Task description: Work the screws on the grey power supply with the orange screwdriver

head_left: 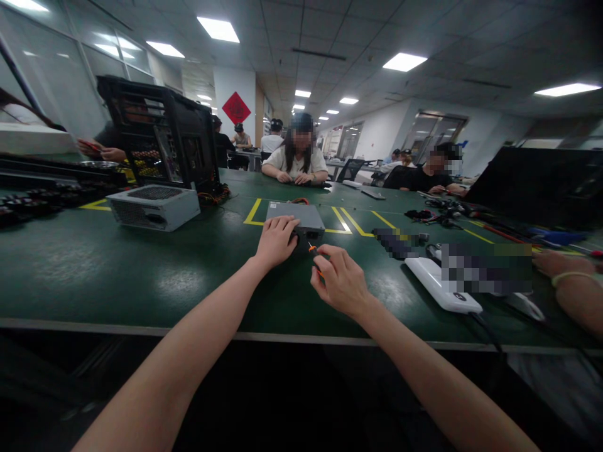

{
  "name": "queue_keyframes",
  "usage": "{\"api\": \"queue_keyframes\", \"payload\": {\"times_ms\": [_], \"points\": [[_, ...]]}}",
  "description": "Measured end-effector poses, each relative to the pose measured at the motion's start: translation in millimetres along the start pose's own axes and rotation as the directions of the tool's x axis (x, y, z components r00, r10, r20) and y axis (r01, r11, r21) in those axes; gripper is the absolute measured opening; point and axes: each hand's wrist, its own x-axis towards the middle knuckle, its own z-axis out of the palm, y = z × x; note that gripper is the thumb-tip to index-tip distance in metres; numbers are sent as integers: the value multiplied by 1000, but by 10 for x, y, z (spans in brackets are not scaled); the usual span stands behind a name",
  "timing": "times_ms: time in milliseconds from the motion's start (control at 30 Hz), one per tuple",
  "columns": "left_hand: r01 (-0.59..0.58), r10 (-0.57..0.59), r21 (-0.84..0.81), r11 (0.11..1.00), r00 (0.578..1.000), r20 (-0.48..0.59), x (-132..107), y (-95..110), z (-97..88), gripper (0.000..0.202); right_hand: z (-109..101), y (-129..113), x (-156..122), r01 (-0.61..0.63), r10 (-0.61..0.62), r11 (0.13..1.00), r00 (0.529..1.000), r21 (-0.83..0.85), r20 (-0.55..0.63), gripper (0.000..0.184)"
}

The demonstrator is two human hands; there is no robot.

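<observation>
A grey computer power supply unit [306, 216] lies on the green table in front of me. My left hand [277, 238] is on its near left corner, fingers over the top and thumb down by the front face, gripping it. In my right hand [340, 279] is a small screwdriver [313, 251] with an orange and black handle, held in a pinch. The thin shaft points up and left, just short of the unit's near face, by the power socket. Whether the tip touches anything I cannot tell. Coloured wires [299, 201] show behind the unit.
To the left stand a second power supply [154, 207] and an open black computer case [164, 135]. A white power strip [443, 285] and tangled cables [436, 213] lie to the right. Co-workers sit across the table, and another person's forearm [577, 285] rests at the right edge.
</observation>
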Motion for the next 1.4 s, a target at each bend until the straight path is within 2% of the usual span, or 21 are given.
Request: {"api": "queue_keyframes", "payload": {"times_ms": [100,233,400,533,733,933,1033,1133,1300,1400], "points": [[-3,3,-15,1000,1000,3,0,-10,0,39,-50,-39,68,-8,12,998,998,-68,62,19],[-8,8,-19,1000,1000,-2,-1,-14,0,38,-168,-130,190,-112,139,973,982,-201,126,20],[2,-2,-21,1000,1000,7,-4,-12,-13,38,-266,-299,237,-184,240,954,942,-238,235,21],[-3,3,-21,1000,1000,11,-7,-13,-25,38,-254,-317,209,-164,229,950,944,-265,236,21],[-3,3,-12,1000,1000,6,-6,-25,-1,38,-263,-280,201,-276,321,936,924,-218,209,30],[-8,8,-10,1000,1000,-2,-4,-22,-10,38,-242,-310,166,-220,263,957,934,-190,243,25],[-5,5,-3,1000,1000,-2,-4,-24,-8,38,-226,-290,155,-246,301,938,927,-245,223,26],[-5,5,-1,1000,1000,-6,-5,-30,9,38,-243,-294,153,-295,344,930,908,-221,238,30],[-8,8,-3,1000,1000,-10,-4,-36,21,38,-250,-342,144,-228,251,967,926,-114,283,28],[-10,10,-5,1000,1000,-8,-2,-34,17,38,-226,-325,135,-225,259,963,922,-146,288,27]]}}
